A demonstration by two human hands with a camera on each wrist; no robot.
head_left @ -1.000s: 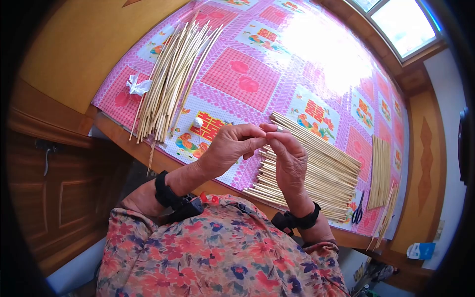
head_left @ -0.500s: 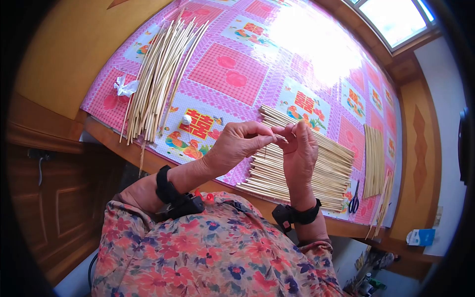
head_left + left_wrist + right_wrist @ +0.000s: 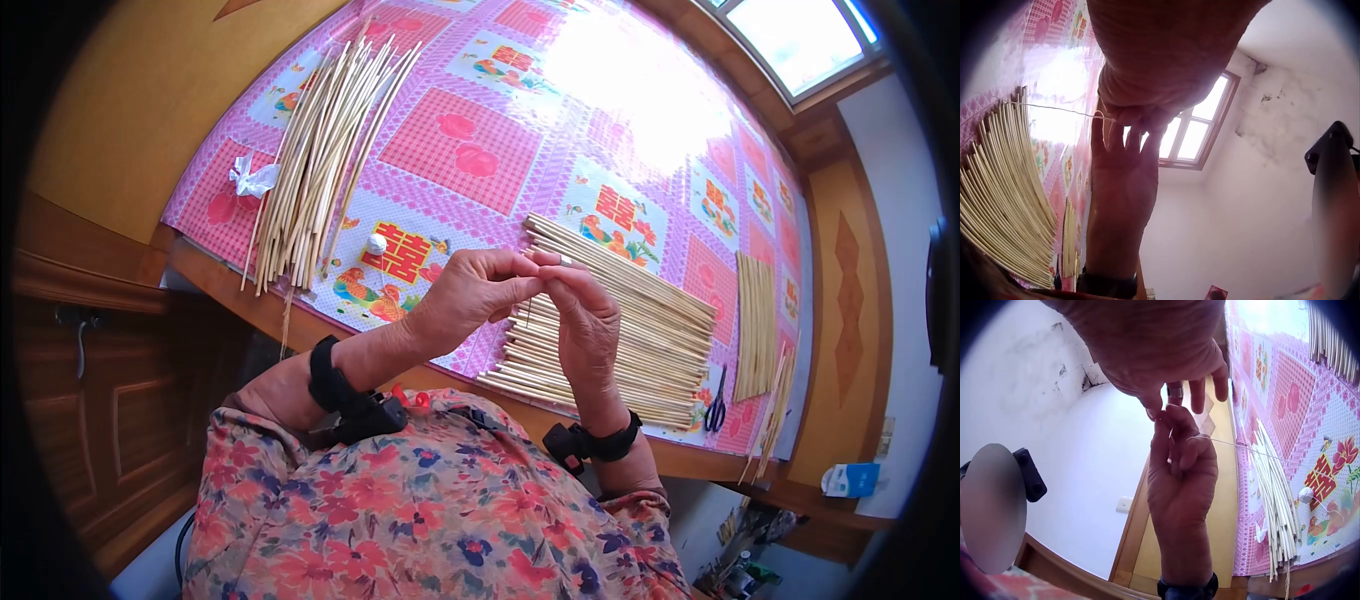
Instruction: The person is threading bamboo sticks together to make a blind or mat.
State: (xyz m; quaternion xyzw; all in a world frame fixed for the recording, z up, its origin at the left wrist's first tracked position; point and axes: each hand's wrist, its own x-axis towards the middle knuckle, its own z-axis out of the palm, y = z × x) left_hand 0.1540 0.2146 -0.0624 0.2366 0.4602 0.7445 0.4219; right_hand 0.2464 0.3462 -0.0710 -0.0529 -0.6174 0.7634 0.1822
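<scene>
Your left hand [image 3: 465, 302] and right hand [image 3: 588, 340] each show a closed grip, fingertips pinching thread [image 3: 1235, 445] above the surface [image 3: 465, 140].

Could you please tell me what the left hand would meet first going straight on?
The left hand would probably meet the right hand first; their fingertips look close together, though contact is unclear.

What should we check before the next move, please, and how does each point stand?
1. Thread held in left hand: ok, pinched at the fingertips.
2. Left and right hand together: ok, fingertips meet.
3. Any knot tied: cannot tell, fingers hide it.
4. Ball on the tablecloth: ok.
5. Scissors on the tablecloth: ok.
6. Left pile of sticks lined up: not ok, ends uneven, some sticks crossing.
</scene>
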